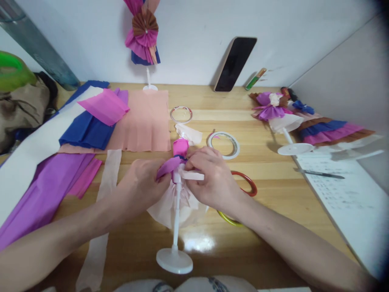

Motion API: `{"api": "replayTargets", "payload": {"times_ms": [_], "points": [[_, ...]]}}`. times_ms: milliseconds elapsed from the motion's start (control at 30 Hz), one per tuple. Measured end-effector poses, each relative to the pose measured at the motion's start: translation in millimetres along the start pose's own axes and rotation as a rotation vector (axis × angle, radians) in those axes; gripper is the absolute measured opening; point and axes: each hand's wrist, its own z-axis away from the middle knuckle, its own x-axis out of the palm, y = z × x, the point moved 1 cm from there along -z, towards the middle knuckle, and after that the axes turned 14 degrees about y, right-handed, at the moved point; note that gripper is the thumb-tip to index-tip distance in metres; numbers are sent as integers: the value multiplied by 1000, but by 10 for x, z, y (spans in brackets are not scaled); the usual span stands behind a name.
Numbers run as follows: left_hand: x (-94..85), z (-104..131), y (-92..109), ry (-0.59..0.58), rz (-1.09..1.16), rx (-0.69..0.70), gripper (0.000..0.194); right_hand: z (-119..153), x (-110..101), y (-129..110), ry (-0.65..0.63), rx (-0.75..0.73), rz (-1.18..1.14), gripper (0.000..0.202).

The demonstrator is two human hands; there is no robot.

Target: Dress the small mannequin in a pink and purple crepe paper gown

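A small crepe-paper figure on a white plastic stand lies in front of me, its round base toward me. It has a pink part at its far end and a pale crepe skirt spread below the rod. My left hand is closed, pinching a purple crepe-paper piece at the figure's middle. My right hand is closed on the figure's other side; its fingertips are partly hidden. A short white strip sticks out beneath those fingers.
Crepe-paper sheets lie on the left, with a pale strip. Tape rolls and coloured rings sit to the right. Farther off are two paper figures, a leaning phone, a pen and written paper.
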Motion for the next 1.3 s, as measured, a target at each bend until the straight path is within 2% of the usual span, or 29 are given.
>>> {"api": "replayTargets", "payload": {"times_ms": [133, 300, 567, 767, 900, 1100, 1300], "points": [[-2, 3, 0, -5, -62, -27, 20, 13, -15, 20, 3, 59, 21, 17], [-6, 2, -14, -14, -74, -40, 21, -3, -45, 57, -99, 191, 49, 25], [-2, 3, 6, 14, -45, 1, 29, -29, -50, 113, -173, 347, -78, 52], [1, 33, 1, 6, -6, -26, 35, -53, -36, 83, -171, 361, -111, 43], [-6, 23, 7, 43, -64, 19, 29, -60, -45, 59, -136, 350, -92, 32], [11, 49, 15, 162, -118, 107, 22, 19, -26, 41, -91, 232, -11, 38], [-1, 61, -3, 176, -134, 115, 18, 45, -66, -4, -130, 134, 47, 38]]}}
